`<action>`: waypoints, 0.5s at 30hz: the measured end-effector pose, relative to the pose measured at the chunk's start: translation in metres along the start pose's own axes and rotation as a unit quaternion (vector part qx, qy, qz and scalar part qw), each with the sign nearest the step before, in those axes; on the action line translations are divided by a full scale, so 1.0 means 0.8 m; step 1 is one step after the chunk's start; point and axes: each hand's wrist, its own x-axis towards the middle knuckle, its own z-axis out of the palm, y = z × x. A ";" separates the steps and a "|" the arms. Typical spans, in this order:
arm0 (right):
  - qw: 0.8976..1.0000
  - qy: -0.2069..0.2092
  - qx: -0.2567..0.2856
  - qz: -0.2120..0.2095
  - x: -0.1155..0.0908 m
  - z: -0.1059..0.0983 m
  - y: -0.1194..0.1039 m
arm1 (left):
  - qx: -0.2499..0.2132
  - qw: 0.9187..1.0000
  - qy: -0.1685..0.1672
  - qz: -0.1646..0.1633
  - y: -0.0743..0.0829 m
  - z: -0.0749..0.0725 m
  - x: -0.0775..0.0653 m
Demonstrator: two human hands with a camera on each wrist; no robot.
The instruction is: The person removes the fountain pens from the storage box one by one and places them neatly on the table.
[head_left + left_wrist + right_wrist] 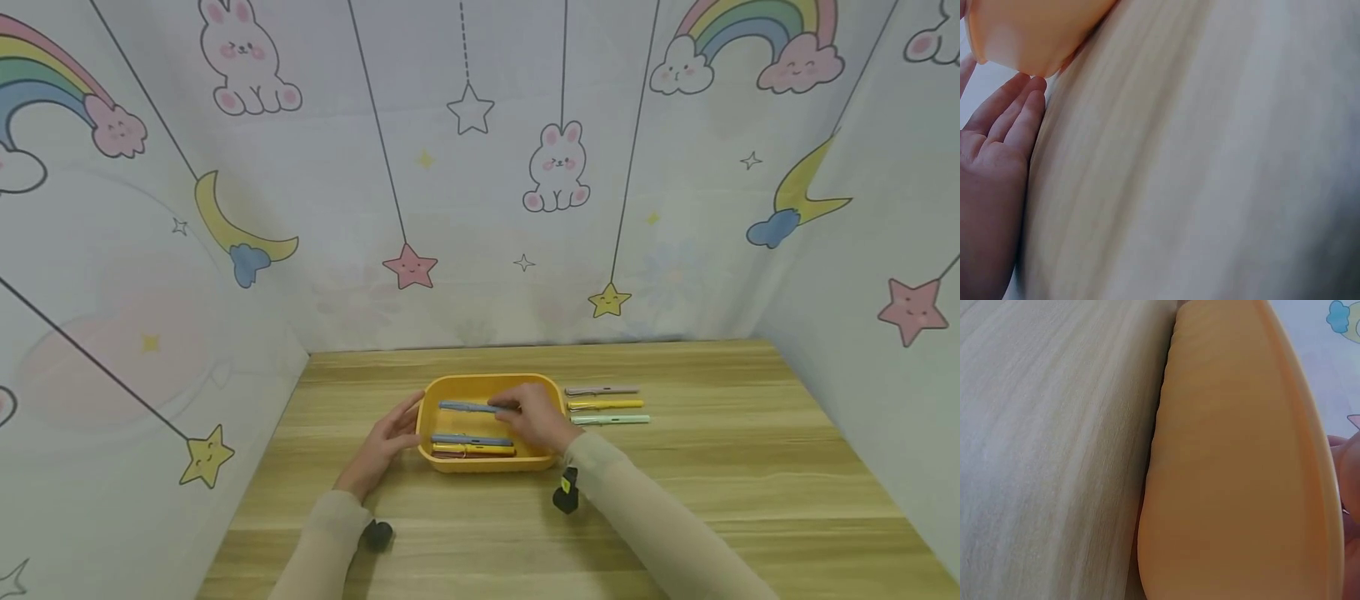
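Observation:
A yellow plastic basket [487, 467] stands on the table in the head view. My right hand [536, 415] reaches over its right side and pinches one end of a blue pen [461, 406] held level in the back half. Along the front inside lie a blue-grey pen [468, 440], a yellow pen [483, 449] and a partly hidden brownish pen [448, 455]. My left hand [384, 446] touches the basket's left end; in the left wrist view its fingers [1013, 115] extend to the outer wall. The basket wall [1235, 456] hides most of my right hand in the right wrist view.
Right of the basket, a mauve pen [603, 390], another yellow pen [607, 405] and a light green pen [611, 420] lie in parallel on the wood-grain table [712, 467]. Printed cloth walls [480, 308] enclose the table's back and sides.

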 end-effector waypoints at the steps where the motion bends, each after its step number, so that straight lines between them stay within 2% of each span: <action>1: 1.000 0.008 -0.001 0.001 -0.001 0.000 0.000 | 0.000 1.000 0.000 0.000 0.000 0.000 0.000; 6: 0.999 0.043 -0.003 0.010 -0.003 -0.001 -0.001 | 0.007 1.000 0.005 -0.007 0.001 0.000 0.000; 15: 0.995 0.085 0.044 0.015 -0.011 -0.012 -0.004 | 0.013 1.000 0.006 -0.015 0.001 0.000 0.002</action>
